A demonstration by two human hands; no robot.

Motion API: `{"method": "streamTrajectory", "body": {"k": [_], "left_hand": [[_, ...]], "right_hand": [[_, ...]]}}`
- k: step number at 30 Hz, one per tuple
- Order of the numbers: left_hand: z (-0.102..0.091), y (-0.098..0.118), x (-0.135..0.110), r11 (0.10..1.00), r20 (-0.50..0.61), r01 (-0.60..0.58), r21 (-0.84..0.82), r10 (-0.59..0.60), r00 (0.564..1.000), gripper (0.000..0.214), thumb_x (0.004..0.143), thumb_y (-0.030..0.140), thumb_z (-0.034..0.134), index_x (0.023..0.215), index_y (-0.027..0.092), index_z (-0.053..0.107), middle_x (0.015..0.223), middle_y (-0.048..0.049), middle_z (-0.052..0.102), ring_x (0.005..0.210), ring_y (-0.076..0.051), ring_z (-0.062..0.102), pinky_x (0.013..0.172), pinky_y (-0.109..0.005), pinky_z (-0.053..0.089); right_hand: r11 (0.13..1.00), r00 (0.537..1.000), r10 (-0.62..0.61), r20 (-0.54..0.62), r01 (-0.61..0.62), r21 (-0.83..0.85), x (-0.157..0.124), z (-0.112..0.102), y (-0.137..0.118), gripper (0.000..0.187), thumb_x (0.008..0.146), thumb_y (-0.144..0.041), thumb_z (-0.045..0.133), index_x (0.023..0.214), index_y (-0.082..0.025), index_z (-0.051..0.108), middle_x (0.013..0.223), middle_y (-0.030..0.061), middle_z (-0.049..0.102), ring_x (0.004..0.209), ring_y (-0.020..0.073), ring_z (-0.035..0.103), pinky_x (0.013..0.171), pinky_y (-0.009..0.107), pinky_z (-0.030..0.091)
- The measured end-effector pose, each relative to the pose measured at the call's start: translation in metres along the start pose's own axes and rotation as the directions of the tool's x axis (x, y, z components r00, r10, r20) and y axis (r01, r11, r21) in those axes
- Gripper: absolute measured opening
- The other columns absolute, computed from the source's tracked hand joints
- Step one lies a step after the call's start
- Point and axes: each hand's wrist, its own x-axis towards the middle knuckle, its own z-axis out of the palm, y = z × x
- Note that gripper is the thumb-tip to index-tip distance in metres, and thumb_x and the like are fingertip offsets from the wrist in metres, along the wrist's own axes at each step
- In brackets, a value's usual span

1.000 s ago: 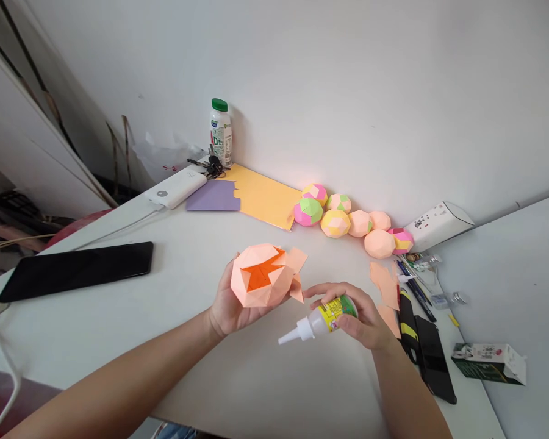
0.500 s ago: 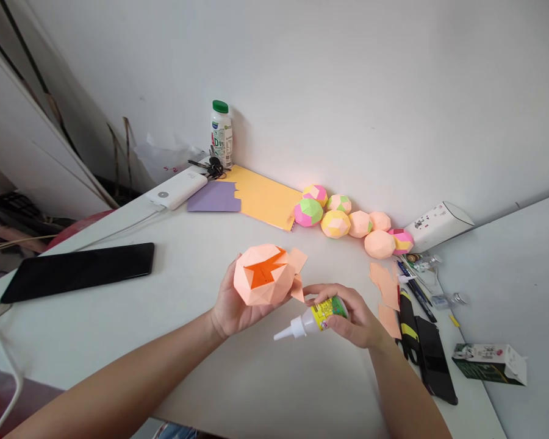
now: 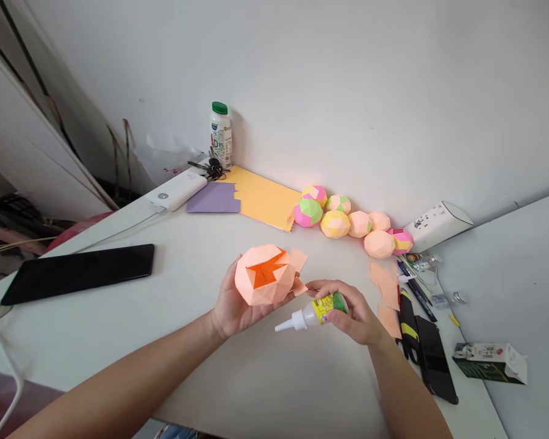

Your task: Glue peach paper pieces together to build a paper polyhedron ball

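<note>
My left hand (image 3: 231, 311) cups a peach paper ball (image 3: 265, 277), a faceted shell with an opening that shows its orange inside and loose flaps at its right side. My right hand (image 3: 354, 311) is closed round a small glue bottle (image 3: 318, 311) with a yellow-green label. Its white nozzle points left and slightly down, just below the ball. My right thumb and forefinger also touch one peach flap of the ball. Both hands hover above the white table (image 3: 119, 317).
Several finished paper balls (image 3: 348, 222) line the wall. Peach paper pieces (image 3: 384, 286), pens and a black case (image 3: 427, 353) lie at right, with a green box (image 3: 489, 363). A black phone (image 3: 77, 271), power bank (image 3: 176, 189), keys, bottle (image 3: 221, 135) and orange and purple sheets (image 3: 260, 195) sit at left and back.
My right hand has brought the glue bottle slightly left and up toward the ball, and its fingers now touch a flap. The ball has turned a little in my left hand.
</note>
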Motion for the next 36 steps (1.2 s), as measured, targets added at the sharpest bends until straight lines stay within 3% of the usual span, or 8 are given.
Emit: {"method": "streamTrajectory", "body": {"k": [6,11,16,22,29,36], "left_hand": [[0.002,0.000,-0.002,0.998,-0.063,-0.063,-0.015,0.062,0.996,0.060,0.087,0.058,0.044,0.129,0.016,0.054,0.126,-0.0167,0.061,0.115,-0.035,0.057,0.102,-0.052,0.040],[0.007,0.001,-0.004,0.998,-0.096,-0.055,-0.010,0.054,0.994,0.054,0.087,0.055,0.045,0.123,0.017,0.058,0.119,-0.0155,0.064,0.113,-0.034,0.058,0.100,-0.052,0.042],[0.005,-0.001,-0.005,0.999,-0.071,-0.036,-0.004,0.036,0.997,0.048,0.087,0.053,0.045,0.119,0.019,0.059,0.119,-0.0170,0.064,0.110,-0.033,0.061,0.104,-0.054,0.039],[0.004,0.001,-0.002,0.998,-0.067,-0.068,-0.006,0.067,0.995,0.045,0.090,0.046,0.042,0.122,0.018,0.057,0.117,-0.0157,0.064,0.115,-0.036,0.057,0.106,-0.057,0.035],[0.004,0.005,-0.002,1.000,-0.106,-0.014,-0.002,0.013,0.994,0.066,0.086,0.047,0.046,0.142,0.012,0.036,0.113,-0.0235,0.065,0.097,-0.033,0.066,0.097,-0.053,0.044],[0.006,0.002,-0.002,0.999,-0.110,-0.051,0.016,0.053,0.993,0.045,0.089,0.045,0.044,0.122,0.016,0.055,0.117,-0.0205,0.065,0.105,-0.036,0.064,0.093,-0.054,0.047]], "right_hand": [[0.976,0.983,0.134,-0.122,-0.110,0.190,0.000,-0.014,-0.002,0.025,0.085,-0.042,0.062,0.100,-0.021,0.063,0.114,0.0117,0.066,0.102,0.0248,0.064,0.081,0.037,0.050],[0.870,0.907,0.327,-0.267,-0.178,0.460,0.009,-0.014,0.003,0.026,0.082,-0.045,0.065,0.087,-0.020,0.066,0.080,0.0023,0.065,0.070,0.0145,0.058,0.063,0.026,0.047],[0.788,0.859,0.417,-0.298,-0.178,0.590,0.015,-0.001,0.008,0.022,0.081,-0.041,0.066,0.080,-0.019,0.068,0.077,0.0003,0.060,0.068,0.0127,0.053,0.067,0.027,0.047],[0.758,0.881,0.392,-0.264,-0.146,0.635,0.014,0.005,0.013,0.021,0.082,-0.040,0.066,0.083,-0.019,0.069,0.076,0.0000,0.059,0.070,0.0126,0.053,0.067,0.026,0.047],[0.744,0.915,0.382,-0.131,-0.220,0.631,0.016,0.003,0.018,0.020,0.079,-0.039,0.067,0.082,-0.019,0.068,0.076,0.0001,0.060,0.070,0.0126,0.052,0.063,0.024,0.042],[0.770,0.924,0.372,-0.085,-0.257,0.583,0.016,0.004,0.020,0.025,0.076,-0.042,0.069,0.084,-0.018,0.065,0.081,0.0028,0.064,0.072,0.0139,0.054,0.063,0.025,0.040]]}}
